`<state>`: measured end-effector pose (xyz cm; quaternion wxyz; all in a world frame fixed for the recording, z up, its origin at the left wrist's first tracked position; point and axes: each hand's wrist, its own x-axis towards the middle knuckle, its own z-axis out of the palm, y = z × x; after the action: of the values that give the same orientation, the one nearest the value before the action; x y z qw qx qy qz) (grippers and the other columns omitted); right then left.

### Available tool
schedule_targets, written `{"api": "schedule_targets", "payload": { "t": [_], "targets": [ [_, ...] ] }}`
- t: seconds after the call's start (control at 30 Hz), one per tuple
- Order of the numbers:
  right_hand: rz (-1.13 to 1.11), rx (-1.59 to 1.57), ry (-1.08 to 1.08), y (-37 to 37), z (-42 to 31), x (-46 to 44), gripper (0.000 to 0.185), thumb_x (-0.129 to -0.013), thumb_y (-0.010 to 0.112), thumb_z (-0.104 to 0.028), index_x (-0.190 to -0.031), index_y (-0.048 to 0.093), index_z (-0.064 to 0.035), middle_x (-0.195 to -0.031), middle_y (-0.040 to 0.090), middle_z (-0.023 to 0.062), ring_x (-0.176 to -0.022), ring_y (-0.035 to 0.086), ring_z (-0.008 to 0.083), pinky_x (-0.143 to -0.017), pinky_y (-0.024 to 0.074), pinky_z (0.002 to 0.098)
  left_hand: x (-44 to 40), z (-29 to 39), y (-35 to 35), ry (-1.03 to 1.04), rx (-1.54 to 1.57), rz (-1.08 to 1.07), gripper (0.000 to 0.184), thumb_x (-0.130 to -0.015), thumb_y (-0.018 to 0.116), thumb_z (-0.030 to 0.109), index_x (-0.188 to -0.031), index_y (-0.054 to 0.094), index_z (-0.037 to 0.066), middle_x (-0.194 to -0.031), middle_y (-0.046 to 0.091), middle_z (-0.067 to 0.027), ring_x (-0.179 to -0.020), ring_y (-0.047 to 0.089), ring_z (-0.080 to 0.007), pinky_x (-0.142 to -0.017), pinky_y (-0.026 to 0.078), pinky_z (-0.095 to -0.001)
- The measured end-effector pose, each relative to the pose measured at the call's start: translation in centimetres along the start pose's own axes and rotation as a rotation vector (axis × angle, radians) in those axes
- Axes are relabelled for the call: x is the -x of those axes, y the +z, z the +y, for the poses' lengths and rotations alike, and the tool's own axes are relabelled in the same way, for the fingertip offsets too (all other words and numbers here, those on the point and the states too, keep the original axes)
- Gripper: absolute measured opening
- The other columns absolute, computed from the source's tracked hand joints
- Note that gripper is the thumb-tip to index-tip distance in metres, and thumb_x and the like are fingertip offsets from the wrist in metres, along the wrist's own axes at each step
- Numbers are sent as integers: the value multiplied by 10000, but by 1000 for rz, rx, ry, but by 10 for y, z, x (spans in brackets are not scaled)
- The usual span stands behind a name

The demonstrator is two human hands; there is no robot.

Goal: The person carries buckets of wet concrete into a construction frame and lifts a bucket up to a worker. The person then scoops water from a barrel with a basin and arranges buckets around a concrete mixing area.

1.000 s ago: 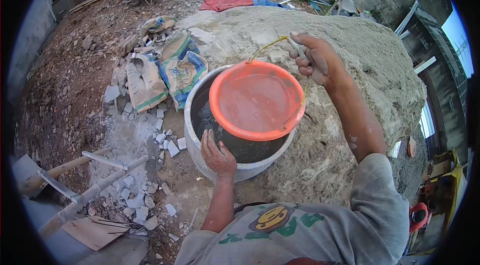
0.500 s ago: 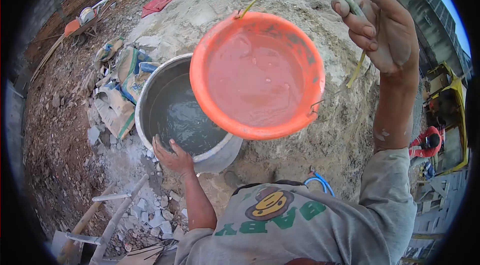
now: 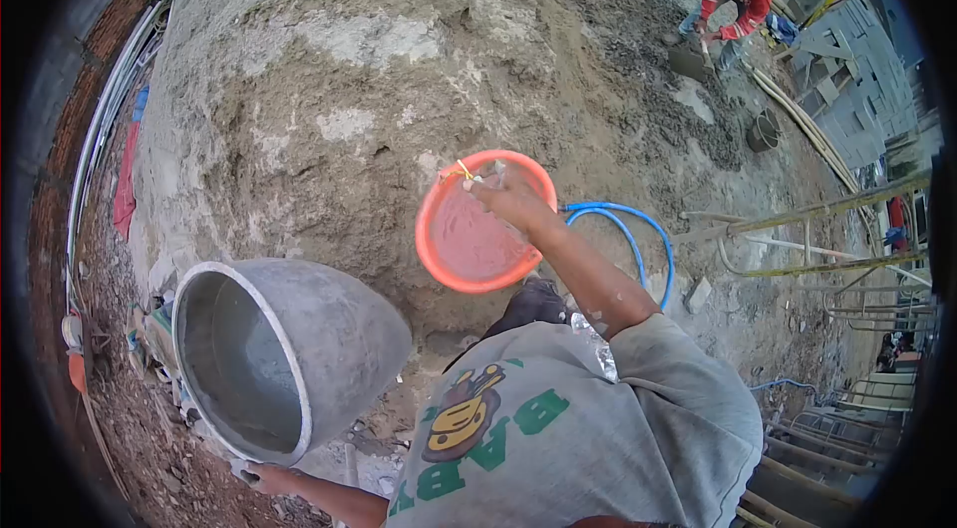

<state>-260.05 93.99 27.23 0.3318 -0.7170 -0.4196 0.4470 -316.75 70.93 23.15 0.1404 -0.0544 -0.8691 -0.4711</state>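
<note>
An orange bucket (image 3: 427,247) of murky liquid is in front of me, right of the grey tub. My right hand (image 3: 513,201) reaches over it, its fingers closed round the handle by the yellow tie (image 3: 465,170); the grip is mostly hidden. To the left stands a large grey tub (image 3: 339,329), its mouth turned toward the left in my view, with grey water (image 3: 254,378) inside. My left hand (image 3: 271,479) is at the tub's lower rim, and its fingers are too hidden to read.
Behind the bucket rises a big sand mound (image 3: 329,99). A blue hose (image 3: 638,229) curls to the right of the bucket. Farther off, a person in red (image 3: 743,0) bends over a shovel (image 3: 690,61) near a dark pail (image 3: 765,131). Bamboo poles (image 3: 817,149) lie at right.
My right hand has lowered the orange bucket from above the grey tub and carried it to the right. My view has swung right. My left hand remains at the tub's rim.
</note>
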Motion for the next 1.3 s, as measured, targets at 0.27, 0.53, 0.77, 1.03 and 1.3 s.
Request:
{"api": "schedule_targets", "payload": {
  "t": [0.27, 0.53, 0.77, 1.03, 1.3],
  "targets": [
    [422, -585, 554, -82, 225, -81, 126, -722, 556, -199, -766, 500, -95, -586, 428, 0, -473, 412, 114, -387, 310, 289, 99, 161, 86, 209, -164, -212, 392, -805, 517, 292, -1011, 540, -40, -994, 562, -178, -875, 541, -294, -751, 429, -358],
    [674, -814, 879, -199, 312, -77, 98, -729, 537, -181, -745, 469, -112, -537, 384, 2, -405, 372, 126, -364, 294, 290, 365, 342, 184, 663, 163, -804, 368, -832, 492, 231, -1070, 494, -50, -1026, 533, -139, -927, 490, -225, -839, 364, -301],
    [884, -1022, 826, -281, 341, -31, 71, -750, 504, -176, -758, 451, -130, -530, 366, -3, -388, 345, 124, -365, 284, 276, 544, 391, 263, 641, 292, -1192, 332, -828, 490, 198, -1065, 500, -34, -1008, 532, -128, -895, 494, -196, -805, 377, -295],
    [1172, -1438, 733, -331, 353, 19, 65, -767, 477, -165, -712, 456, -138, -535, 366, -10, -395, 353, 121, -365, 283, 274, 731, 436, 278, 596, 433, -1557, 257, -803, 515, 134, -1021, 526, -1, -885, 557, -81, -795, 515, -171, -713, 406, -276],
    [1355, -1602, 814, -374, 387, 22, 110, -785, 456, -200, -688, 450, -148, -540, 358, -20, -421, 326, 129, -428, 304, 282, 855, 426, 317, 855, 153, -1625, 324, -772, 552, 250, -908, 567, -43, -826, 596, -144, -716, 553, -233, -659, 422, -335]
  ]
}}
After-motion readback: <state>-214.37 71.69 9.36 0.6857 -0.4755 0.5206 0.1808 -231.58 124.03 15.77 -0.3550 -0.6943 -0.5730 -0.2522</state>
